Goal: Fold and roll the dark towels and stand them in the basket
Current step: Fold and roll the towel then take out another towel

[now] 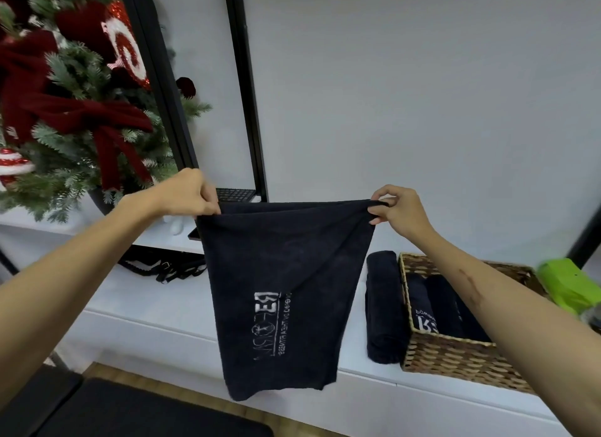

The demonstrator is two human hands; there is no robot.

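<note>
A dark towel with white print hangs in the air, doubled over, above the white shelf. My left hand pinches its top left corner and my right hand pinches its top right corner, stretching the top edge level. To the right stands a woven basket with rolled dark towels inside. Another rolled dark towel lies on the shelf against the basket's left wall.
The white shelf runs along a white wall. A decorated Christmas tree fills the left. Black frame posts rise behind the towel, black straps lie on the shelf, and a green object sits right of the basket.
</note>
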